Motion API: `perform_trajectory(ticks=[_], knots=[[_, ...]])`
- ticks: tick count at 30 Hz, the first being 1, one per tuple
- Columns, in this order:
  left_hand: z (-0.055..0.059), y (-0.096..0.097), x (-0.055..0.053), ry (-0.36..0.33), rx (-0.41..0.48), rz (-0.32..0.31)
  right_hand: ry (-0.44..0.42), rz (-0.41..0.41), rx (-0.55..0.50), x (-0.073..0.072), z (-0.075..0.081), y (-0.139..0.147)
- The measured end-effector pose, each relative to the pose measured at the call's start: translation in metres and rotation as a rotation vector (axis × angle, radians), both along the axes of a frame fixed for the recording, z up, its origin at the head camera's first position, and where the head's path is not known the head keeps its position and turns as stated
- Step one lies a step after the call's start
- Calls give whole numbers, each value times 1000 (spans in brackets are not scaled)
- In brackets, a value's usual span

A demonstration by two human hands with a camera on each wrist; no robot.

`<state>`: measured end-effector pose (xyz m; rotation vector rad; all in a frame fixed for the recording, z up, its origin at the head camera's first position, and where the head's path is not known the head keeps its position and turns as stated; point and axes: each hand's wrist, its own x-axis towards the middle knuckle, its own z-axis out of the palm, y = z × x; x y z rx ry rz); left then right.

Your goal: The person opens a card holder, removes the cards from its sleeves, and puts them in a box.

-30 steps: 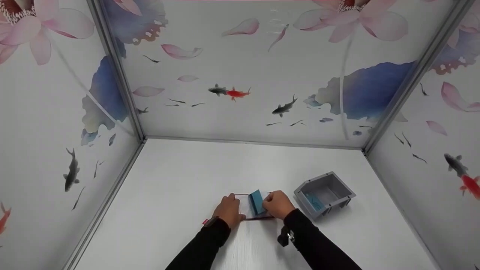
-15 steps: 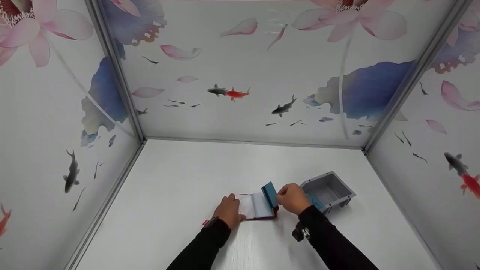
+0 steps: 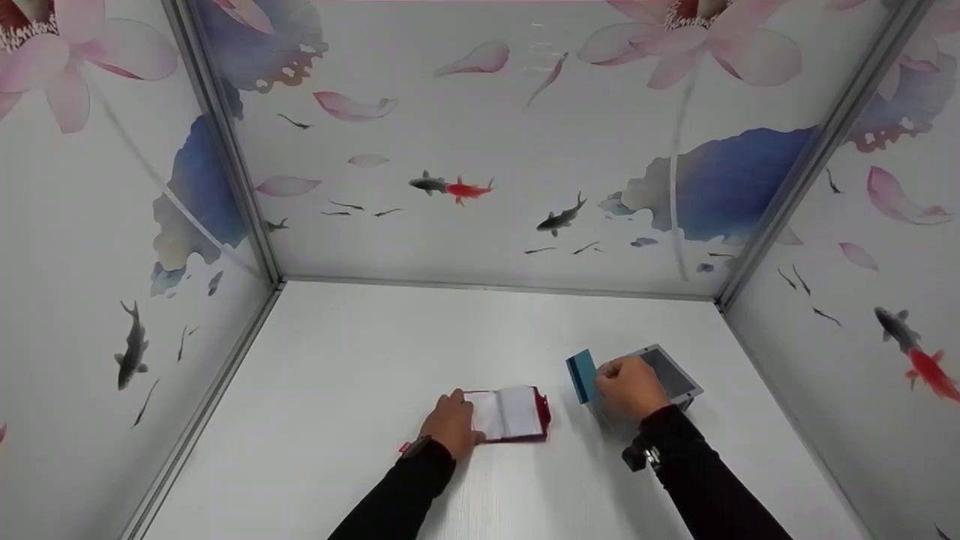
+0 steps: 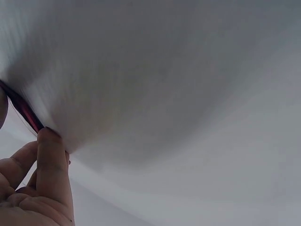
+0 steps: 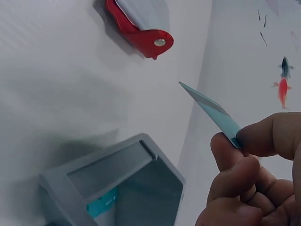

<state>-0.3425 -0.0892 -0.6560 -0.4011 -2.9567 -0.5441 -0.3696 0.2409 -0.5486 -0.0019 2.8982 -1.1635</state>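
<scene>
A red card holder [image 3: 517,414] lies spread on the table, its pale, clear sleeves showing. My left hand [image 3: 450,422] grips its left edge; in the left wrist view, fingers [image 4: 51,160] bend at the dark red edge. To the right, my right hand [image 3: 634,388] pinches a teal card [image 3: 580,375] by one edge between thumb and finger, raised and tilted. A dark stripe runs along the card. In the right wrist view the card [image 5: 214,113] is apart from both the holder's red snap flap [image 5: 150,42] and the grey bin [image 5: 110,159].
Behind the right hand stands the grey bin [image 3: 681,375], partly hidden by it. A teal card [image 5: 102,202] lies inside the bin. White panels [image 3: 480,247] printed with fish and lotus flowers enclose the white table [image 3: 375,337] at the back and sides.
My right hand has carried the teal card rightward, off the card holder and over toward the grey bin. The left hand keeps its place on the holder.
</scene>
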Motion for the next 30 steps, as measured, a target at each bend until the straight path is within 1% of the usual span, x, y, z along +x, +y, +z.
perform_trajectory(ticks=[7,11,16,20,25,30], knots=[[4,1,2,-37,26,-2,28,6,59,-5,7,23],[5,1,1,-38,22,2,40,7,98,-6,10,34],[2,1,-1,-26,15,7,49,-11,153,-6,11,44],[-2,2,-2,-37,31,8,25,-20,190,-5,9,50],[-7,1,-2,-27,31,4,3,-17,212,-5,6,60],[0,0,2,-32,23,-1,5,-1,238,-4,8,67]])
